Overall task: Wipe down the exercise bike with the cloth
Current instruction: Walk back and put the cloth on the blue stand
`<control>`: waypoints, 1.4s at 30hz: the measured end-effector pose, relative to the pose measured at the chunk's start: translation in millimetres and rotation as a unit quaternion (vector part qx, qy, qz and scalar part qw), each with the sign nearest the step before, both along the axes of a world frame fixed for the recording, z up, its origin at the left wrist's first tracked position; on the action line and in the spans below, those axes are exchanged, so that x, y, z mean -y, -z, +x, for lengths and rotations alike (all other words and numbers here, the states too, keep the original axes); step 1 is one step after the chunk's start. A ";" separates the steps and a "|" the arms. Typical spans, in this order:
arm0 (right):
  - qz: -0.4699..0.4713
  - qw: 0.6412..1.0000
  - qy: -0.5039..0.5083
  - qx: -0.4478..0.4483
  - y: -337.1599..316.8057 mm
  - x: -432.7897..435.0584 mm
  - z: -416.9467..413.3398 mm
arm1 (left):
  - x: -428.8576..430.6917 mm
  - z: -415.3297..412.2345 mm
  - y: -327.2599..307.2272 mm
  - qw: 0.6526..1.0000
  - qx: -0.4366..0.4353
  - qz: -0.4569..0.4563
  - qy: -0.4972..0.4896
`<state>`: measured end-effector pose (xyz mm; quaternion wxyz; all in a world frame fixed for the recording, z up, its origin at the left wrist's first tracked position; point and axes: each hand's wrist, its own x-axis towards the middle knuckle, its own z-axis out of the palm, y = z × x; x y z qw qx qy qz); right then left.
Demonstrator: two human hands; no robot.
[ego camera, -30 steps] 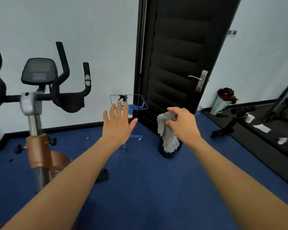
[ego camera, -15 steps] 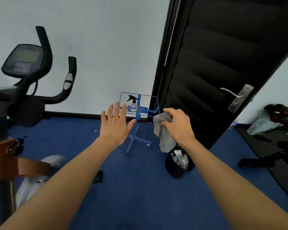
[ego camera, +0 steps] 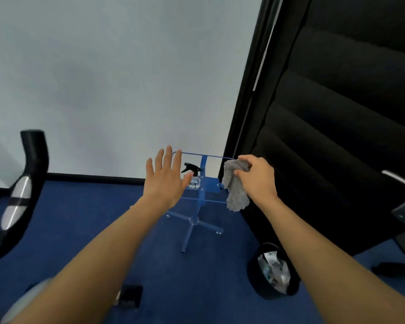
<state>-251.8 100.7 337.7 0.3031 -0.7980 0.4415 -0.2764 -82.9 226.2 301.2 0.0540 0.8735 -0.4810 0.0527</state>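
A grey cloth (ego camera: 235,187) hangs from my right hand (ego camera: 255,177), which pinches its top corner. My left hand (ego camera: 165,177) is stretched forward, fingers spread, holding nothing, just left of a clear spray bottle with a black trigger (ego camera: 193,177). The bottle stands on a small blue-framed glass stand (ego camera: 204,190) by the wall. Only the black handlebar (ego camera: 26,188) of the exercise bike shows, at the far left edge, blurred.
A black door (ego camera: 337,113) with a silver handle fills the right. A black waste bin (ego camera: 272,272) with crumpled paper stands on the blue carpet below my right arm. A black pedal or block (ego camera: 130,295) lies on the floor lower left.
The view has swung right and closer to the blue stand, so the bike slid to the left edge. Both hands have moved nearer the stand and the spray bottle; the cloth stays in my right hand.
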 end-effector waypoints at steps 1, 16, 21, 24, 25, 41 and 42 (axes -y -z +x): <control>0.007 1.000 0.001 -0.001 4.1 14.6 10.7 | 13.1 8.4 4.6 1.000 -0.005 0.007 0.003; 0.142 0.988 0.002 -0.067 148.9 220.5 153.5 | 201.4 143.3 114.4 0.993 -0.058 0.102 -0.003; 0.184 0.977 -0.010 -0.109 214.5 255.5 177.8 | 248.2 169.7 159.1 0.987 -0.105 0.121 0.028; 0.218 0.967 -0.004 -0.129 253.0 267.1 185.7 | 265.7 186.3 179.6 0.985 -0.119 0.120 0.032; 0.231 0.964 -0.002 -0.133 266.2 270.2 188.2 | 270.4 192.2 186.0 0.985 -0.116 0.120 0.031; -0.076 0.907 -0.206 -0.360 391.0 274.4 192.1 | 297.3 230.8 261.6 0.979 -0.183 0.086 0.024; -0.064 0.901 -0.233 -0.359 394.0 272.9 190.6 | 297.9 231.1 263.0 0.979 -0.186 0.081 0.020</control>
